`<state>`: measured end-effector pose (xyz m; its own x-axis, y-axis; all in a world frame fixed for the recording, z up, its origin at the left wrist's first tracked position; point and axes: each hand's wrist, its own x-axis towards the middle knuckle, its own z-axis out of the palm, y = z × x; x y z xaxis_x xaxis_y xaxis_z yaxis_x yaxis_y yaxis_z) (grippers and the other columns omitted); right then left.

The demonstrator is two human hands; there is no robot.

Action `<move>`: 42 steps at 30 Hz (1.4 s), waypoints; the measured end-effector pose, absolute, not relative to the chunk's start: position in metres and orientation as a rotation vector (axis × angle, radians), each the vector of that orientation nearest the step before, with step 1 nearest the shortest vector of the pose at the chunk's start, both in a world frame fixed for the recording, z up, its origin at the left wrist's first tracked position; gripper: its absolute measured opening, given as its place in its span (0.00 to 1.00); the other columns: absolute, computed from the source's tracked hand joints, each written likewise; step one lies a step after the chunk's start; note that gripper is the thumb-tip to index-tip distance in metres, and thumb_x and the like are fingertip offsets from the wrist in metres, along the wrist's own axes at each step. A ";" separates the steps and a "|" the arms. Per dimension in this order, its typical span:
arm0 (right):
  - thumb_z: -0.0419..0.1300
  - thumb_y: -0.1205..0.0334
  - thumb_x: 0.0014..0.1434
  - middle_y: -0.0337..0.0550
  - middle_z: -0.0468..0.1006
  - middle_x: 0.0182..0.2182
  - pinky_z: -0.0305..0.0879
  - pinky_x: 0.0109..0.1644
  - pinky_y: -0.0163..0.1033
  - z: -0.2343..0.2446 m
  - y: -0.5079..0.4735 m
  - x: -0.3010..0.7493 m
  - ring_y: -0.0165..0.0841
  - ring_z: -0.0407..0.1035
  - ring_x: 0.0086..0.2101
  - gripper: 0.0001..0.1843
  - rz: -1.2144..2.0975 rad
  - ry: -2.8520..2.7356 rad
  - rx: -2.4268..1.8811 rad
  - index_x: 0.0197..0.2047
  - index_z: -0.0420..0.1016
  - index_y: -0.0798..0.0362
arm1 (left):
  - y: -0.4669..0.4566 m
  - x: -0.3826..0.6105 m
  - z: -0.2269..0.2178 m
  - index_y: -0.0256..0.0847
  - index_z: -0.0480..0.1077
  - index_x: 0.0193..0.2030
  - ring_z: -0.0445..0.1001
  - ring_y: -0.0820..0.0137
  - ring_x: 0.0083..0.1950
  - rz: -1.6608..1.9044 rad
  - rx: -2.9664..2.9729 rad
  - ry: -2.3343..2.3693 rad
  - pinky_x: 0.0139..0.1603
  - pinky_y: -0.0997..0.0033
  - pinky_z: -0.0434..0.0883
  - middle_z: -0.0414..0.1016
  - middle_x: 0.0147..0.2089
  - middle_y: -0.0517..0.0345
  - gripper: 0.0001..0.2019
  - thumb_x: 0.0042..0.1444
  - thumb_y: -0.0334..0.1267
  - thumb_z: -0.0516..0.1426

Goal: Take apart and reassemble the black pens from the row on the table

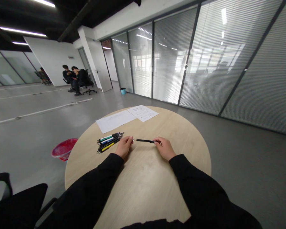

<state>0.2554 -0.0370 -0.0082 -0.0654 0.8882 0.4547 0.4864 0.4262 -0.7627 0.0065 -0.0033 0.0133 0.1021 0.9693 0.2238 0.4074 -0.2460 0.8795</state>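
Note:
My right hand (pixel 165 148) pinches one end of a black pen (pixel 145 140), held roughly level over the round table (pixel 147 184). The pen's other end points left, towards my left hand (pixel 124 147), with a small gap between. The left fingers are closed. A tiny shiny piece shows at their tips, too small to name. Just left of that hand lies a pile of pens (pixel 109 141), mostly black, some with green, blue and yellow parts.
Two sheets of paper (pixel 116 120) (pixel 143 113) lie at the table's far side. A red basin (pixel 64 149) stands on the floor at left, near a black chair (pixel 19 203). Two seated people (pixel 77 79) are farther off, and a blue bin (pixel 123 91) stands by the glass wall.

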 end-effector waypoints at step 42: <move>0.55 0.65 0.58 0.43 0.81 0.36 0.64 0.42 0.38 -0.008 -0.037 0.255 0.34 0.70 0.35 0.11 0.522 -1.730 -1.195 0.38 0.80 0.51 | -0.010 0.009 0.020 0.39 0.67 0.27 0.63 0.73 0.24 1.012 1.802 1.249 0.29 0.73 0.61 0.66 0.21 0.64 0.16 0.53 0.51 0.58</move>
<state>0.2546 -0.0374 -0.0085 -0.0861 0.8871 0.4534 0.4881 0.4343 -0.7571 0.0090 -0.0099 0.0200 0.2258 0.9528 0.2031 0.3957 -0.2802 0.8746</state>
